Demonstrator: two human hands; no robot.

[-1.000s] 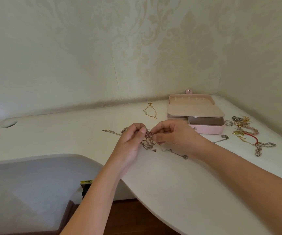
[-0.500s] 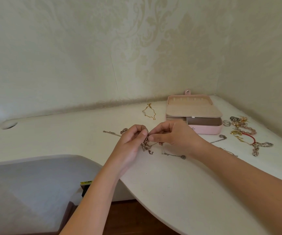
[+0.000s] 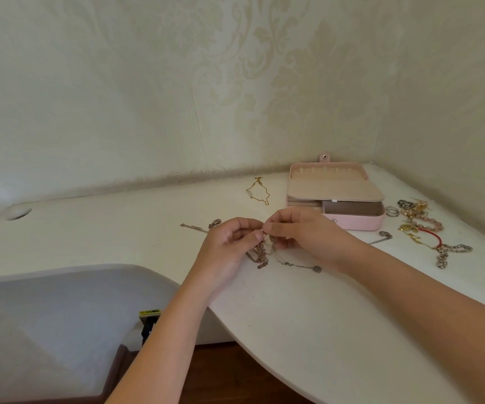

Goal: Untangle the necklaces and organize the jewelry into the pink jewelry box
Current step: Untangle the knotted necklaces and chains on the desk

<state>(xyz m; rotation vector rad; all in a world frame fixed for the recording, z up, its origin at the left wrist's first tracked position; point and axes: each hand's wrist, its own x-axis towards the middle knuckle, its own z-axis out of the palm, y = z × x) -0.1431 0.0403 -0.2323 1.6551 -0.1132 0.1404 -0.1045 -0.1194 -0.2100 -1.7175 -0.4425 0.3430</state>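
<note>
Pinching a knot of tangled thin metal necklaces (image 3: 260,253) between them, the left hand (image 3: 228,244) and the right hand (image 3: 304,233) meet fingertip to fingertip just above the white curved tabletop (image 3: 308,316). Each hand has its thumb and curled fingers closed on the chains. From the pinch the bundle hangs down toward the person, its lower ends resting on the table. One fine strand runs off to the right along the surface and ends in a small round silver pendant (image 3: 317,269). Another stretch of silver chain (image 3: 193,227) lies flat on the far side of the left hand, its long axis running left to right, and a small oval charm (image 3: 216,223) lies close by it. Behind the right hand, near the corner of the walls, sits the pink rectangular jewelry box (image 3: 361,224), long side roughly parallel to the back wall. Its lid (image 3: 334,185) is raised with the beige lining facing up, and a brown-lined compartment (image 3: 352,207) is open toward the person. A thin gold chain (image 3: 258,191) lies in a loose loop left of the box, apart from it. Right of the box lies a scattered heap of rings, beaded bracelets, a red cord and chunky silver links (image 3: 423,228).
</note>
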